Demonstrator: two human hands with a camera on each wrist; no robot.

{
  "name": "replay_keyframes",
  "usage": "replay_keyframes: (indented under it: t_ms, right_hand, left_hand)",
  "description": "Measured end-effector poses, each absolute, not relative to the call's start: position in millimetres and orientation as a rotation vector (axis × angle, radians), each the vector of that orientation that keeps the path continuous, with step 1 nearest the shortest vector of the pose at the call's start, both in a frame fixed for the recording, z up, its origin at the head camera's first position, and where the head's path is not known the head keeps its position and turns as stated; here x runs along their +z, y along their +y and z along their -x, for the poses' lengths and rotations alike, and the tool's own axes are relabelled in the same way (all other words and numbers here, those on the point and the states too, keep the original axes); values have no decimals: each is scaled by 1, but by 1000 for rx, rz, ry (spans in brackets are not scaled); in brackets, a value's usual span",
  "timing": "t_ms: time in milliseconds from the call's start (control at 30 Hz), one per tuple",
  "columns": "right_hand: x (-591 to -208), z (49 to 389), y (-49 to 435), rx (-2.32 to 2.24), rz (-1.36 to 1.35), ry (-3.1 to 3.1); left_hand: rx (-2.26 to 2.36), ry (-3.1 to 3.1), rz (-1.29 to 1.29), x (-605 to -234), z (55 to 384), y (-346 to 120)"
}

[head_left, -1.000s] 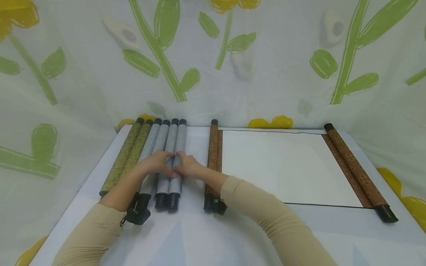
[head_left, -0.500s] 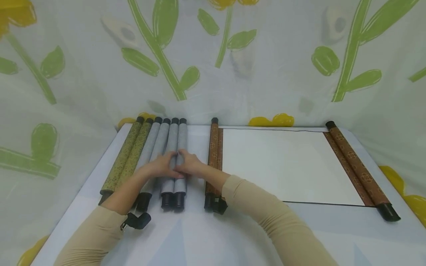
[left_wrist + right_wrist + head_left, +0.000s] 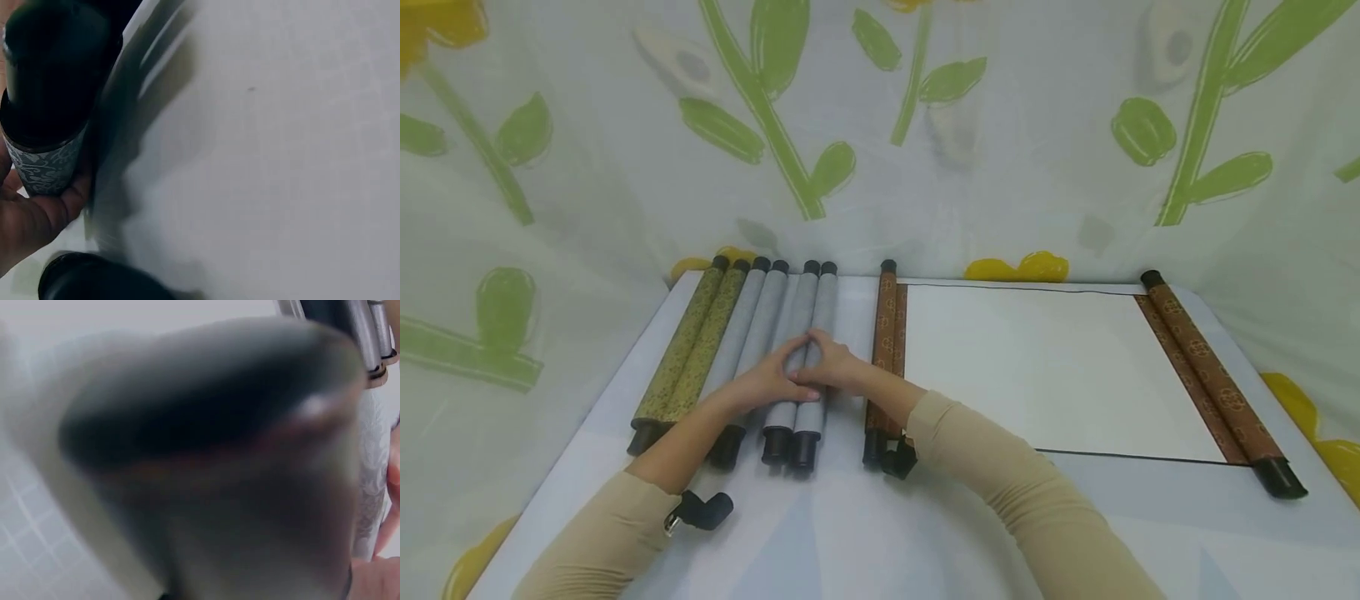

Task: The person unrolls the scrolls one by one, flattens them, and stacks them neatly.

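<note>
Two grey rollers of a hanging scroll point(image 3: 823, 304) lie side by side on the table, with black end knobs. My left hand point(image 3: 767, 381) grips them from the left and my right hand point(image 3: 837, 367) from the right. Thumbs and fingertips meet across the rollers. In the left wrist view, the left hand point(image 3: 37, 219) curls round a grey patterned roller point(image 3: 47, 169) below its dark knob point(image 3: 53, 62). Part of the right hand point(image 3: 378, 575) touches grey patterned fabric point(image 3: 373, 462) in the right wrist view; a blurred dark knob point(image 3: 219, 425) hides most else.
To the left lie two more grey rollers point(image 3: 765, 312) and two green-gold rollers point(image 3: 692, 346). On the right, a brown scroll is spread between its rollers point(image 3: 1198, 350), showing white paper point(image 3: 1037, 367). A leaf-printed curtain point(image 3: 1000, 183) hangs behind the white table point(image 3: 850, 542).
Both hands have shifted the two held grey rollers slightly right. A gap now shows between them and the other grey pair. The brown scroll stays in place.
</note>
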State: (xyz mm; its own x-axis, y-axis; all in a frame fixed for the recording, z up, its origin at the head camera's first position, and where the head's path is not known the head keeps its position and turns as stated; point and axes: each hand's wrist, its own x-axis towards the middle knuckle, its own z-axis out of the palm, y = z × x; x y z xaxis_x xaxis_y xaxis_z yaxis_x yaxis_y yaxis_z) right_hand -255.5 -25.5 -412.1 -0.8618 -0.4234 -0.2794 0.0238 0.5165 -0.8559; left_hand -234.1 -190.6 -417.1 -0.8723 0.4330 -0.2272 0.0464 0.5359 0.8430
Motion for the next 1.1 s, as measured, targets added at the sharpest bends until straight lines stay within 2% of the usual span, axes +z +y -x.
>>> replay_keyframes:
  t_ms: [300, 1100]
  right_hand:
    - [-415, 256, -17, -1432, 353, 2270]
    - [-392, 240, 20, -1791, 476, 2278]
  left_hand:
    - [1412, 2317, -365, -419, 231, -186]
    - [1709, 2235, -483, -392, 215, -141]
